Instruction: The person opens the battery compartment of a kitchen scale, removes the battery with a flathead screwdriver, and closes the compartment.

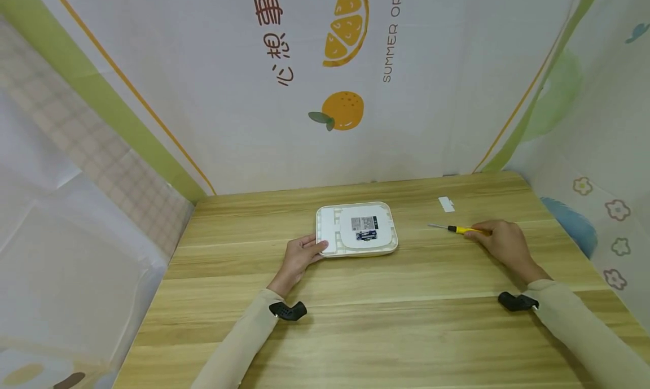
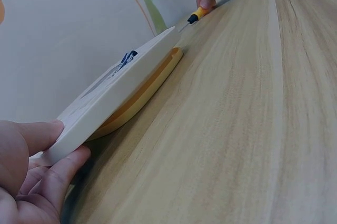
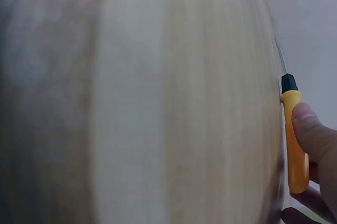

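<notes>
- Plainly, the left hand (image 1: 298,257) is grasping the white device (image 1: 347,232) by its near left corner, thumb on the upper face and fingers beneath.
- The device sits on the wooden table (image 1: 396,321), left of the right hand (image 1: 503,243), its flat face up; the left wrist view shows a yellow lower part (image 2: 155,87) under the white edge.
- Dark blue batteries (image 1: 367,235) lie in that face, just below a printed label (image 1: 362,223).
- The right hand pinches the yellow handle of a screwdriver (image 1: 459,229), thumb along its side; the metal shaft points left toward the device, its tip apart from it.
- Beyond the screwdriver, a small white piece (image 1: 446,204) lies flat on the table, touching neither hand.
- Both arms wear light sleeves (image 1: 249,335), with 1 black wrist mount (image 1: 288,310) on each.
- A white cloth (image 1: 228,112) hangs behind the table, printed with 1 whole orange (image 1: 343,110) and 1 orange slice (image 1: 347,30).
</notes>
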Action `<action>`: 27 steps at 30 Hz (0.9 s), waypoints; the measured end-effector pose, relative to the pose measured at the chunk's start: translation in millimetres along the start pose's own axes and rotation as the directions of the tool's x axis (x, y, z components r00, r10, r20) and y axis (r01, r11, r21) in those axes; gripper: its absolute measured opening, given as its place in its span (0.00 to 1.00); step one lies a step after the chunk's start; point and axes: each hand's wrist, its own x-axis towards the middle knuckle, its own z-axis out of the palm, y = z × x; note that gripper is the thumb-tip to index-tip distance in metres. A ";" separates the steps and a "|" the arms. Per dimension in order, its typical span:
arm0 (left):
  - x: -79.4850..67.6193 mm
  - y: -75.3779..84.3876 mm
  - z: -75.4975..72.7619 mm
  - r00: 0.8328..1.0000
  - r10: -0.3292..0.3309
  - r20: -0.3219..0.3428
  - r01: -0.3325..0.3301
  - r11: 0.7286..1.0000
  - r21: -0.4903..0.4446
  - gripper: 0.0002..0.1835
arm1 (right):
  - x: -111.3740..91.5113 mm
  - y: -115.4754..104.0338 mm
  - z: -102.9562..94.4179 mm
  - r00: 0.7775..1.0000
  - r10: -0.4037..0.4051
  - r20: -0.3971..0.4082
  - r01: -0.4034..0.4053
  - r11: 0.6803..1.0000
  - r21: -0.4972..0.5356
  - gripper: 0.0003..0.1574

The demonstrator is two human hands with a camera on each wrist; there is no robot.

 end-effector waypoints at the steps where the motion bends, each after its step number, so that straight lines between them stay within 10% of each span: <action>1: -0.2 0.1 0.1 1.000 0.002 0.001 -0.002 1.000 0.000 0.25 | 0.0 -0.2 -0.2 1.000 0.003 0.005 -0.003 1.000 -0.003 0.23; 27: -0.1 1.6 -0.2 1.000 -0.002 -0.004 0.002 1.000 -0.002 0.26 | 22.5 -19.1 -19.5 0.989 -0.107 0.098 0.109 0.994 -0.021 0.26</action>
